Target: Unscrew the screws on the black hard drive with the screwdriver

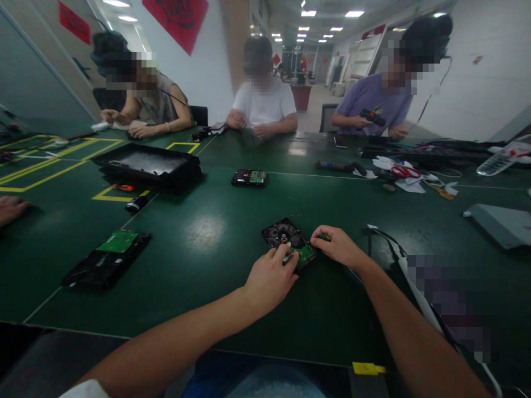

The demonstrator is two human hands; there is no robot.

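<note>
A hard drive (277, 231) with a green circuit board (306, 253) lies on the green table in front of me. My left hand (270, 277) rests over the near side of the drive, fingers curled together around a small dark, greyish piece I cannot identify. At the drive's right corner, my right hand (338, 246) pinches something small; a bit of yellow shows by its fingers. Several tiny bits, which look like screws (296, 215), lie just beyond the drive. The hands cover part of the circuit board.
Another hard drive (108, 257) lies left, and a third (249, 177) farther back. A black tray (147, 166) stands back left near a dark cylinder (136, 204). Red scissors (405, 172) and papers lie back right. Three people sit across; another person's hand (12, 209) shows left.
</note>
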